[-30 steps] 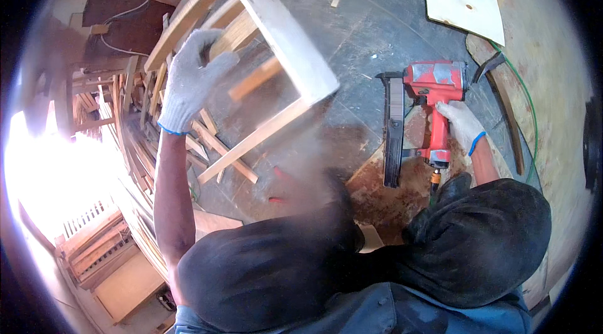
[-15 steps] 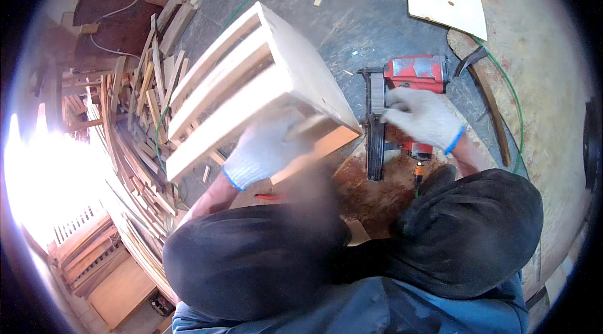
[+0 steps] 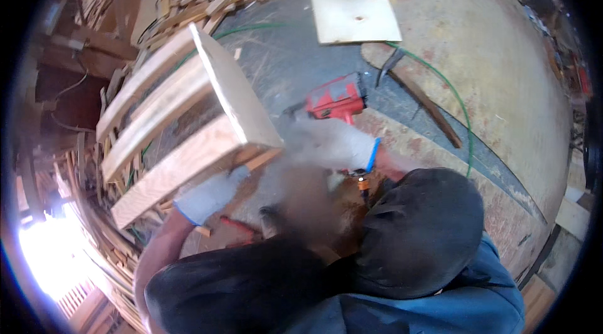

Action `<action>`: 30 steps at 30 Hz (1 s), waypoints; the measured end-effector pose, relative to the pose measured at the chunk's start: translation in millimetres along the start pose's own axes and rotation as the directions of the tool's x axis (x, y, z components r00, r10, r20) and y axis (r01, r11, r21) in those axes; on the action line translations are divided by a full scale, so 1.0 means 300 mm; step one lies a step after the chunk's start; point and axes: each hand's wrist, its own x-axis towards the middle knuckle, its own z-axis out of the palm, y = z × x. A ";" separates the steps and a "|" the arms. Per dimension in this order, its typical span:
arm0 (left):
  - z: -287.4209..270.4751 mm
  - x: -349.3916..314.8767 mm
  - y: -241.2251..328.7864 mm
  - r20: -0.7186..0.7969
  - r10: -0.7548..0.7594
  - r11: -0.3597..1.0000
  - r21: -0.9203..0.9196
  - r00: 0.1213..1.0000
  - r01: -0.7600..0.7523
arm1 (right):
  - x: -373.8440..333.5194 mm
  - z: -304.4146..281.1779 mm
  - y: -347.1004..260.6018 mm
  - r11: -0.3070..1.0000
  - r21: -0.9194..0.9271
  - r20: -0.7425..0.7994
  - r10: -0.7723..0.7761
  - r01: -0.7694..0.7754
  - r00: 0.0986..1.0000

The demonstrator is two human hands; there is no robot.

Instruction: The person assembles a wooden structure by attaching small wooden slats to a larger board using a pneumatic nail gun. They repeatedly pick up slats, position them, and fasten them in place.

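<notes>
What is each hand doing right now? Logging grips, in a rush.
Left hand: closed on the wooden crate at its lower corner.
Right hand: blurred, on the red nail gun; grip cannot be told.

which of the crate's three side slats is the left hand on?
The lowest slat, nearest the person; the gloved left hand grips its end.

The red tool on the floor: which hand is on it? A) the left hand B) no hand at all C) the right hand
C: the right hand, in a white glove with a blue cuff, lies over the red nail gun, while the left hand is over at the near corner of the wooden slat crate.
</notes>
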 end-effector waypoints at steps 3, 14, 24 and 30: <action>-0.129 0.044 0.109 -0.173 0.127 0.989 0.102 0.977 -0.110 | 0.023 0.014 -0.042 0.995 0.056 -0.238 -0.073 0.088 0.969; -0.299 0.502 0.874 0.124 0.663 0.566 0.562 0.738 -0.603 | -0.123 -0.355 0.462 0.676 -0.521 -0.775 -0.118 -0.521 0.621; -0.266 0.916 1.272 -0.283 0.957 0.238 0.621 0.069 -0.746 | -0.482 -0.975 1.012 0.686 0.039 -0.960 0.226 -0.727 0.163; -0.066 1.266 0.673 -0.385 0.670 0.732 0.481 0.634 -0.482 | -0.539 -0.952 1.386 0.732 0.202 -0.916 0.376 -0.651 0.139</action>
